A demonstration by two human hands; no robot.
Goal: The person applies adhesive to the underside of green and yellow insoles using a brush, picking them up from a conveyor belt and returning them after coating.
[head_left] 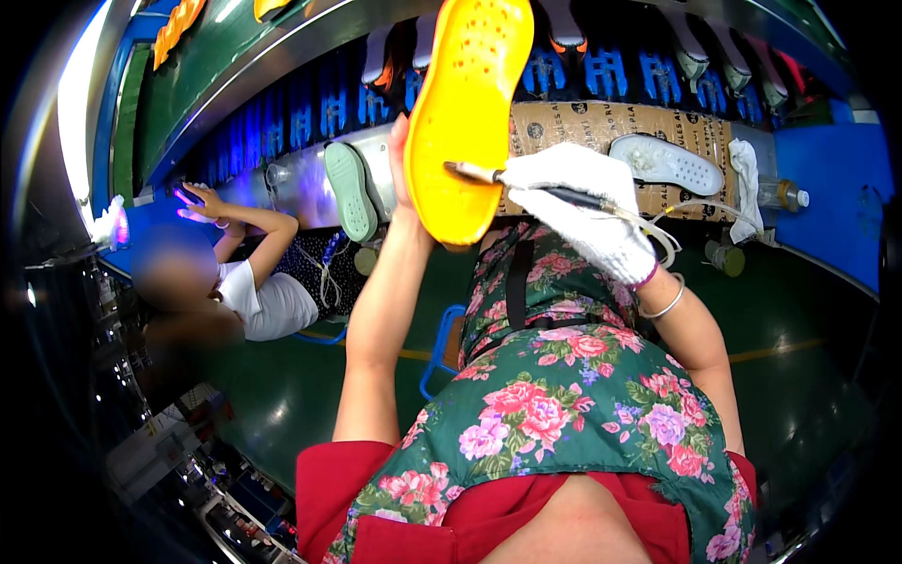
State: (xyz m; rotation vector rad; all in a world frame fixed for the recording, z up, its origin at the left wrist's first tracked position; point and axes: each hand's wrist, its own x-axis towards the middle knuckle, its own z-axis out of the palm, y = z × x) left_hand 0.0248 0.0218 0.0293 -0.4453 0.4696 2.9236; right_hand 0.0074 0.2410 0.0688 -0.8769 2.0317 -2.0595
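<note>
A: What is seen across the top of the frame?

B: A long conveyor line (601,122) lined with brown cardboard is seen there, with a white shoe sole (665,162) laid on it at upper right and a pale green sole (350,191) stood at centre left. A co-worker in a white top (268,305) is seated at the left edge.

A: And what is being handled?

B: A yellow shoe sole (467,113) is held upright in the upper middle of the frame by the bare left hand (400,160); its fingers are wrapped behind the sole's lower edge, mostly hidden. A thin brush (526,184) with a tube attached is pinched in the fingers of the white-gloved right hand (583,202), its tip laid on the sole's inner face.

A: Which step is judged to be in hand?

B: Coating of the sole appears under way. For the next stroke, the sole would need to be kept steady and the tip drawn evenly along the uncoated surface.
</note>
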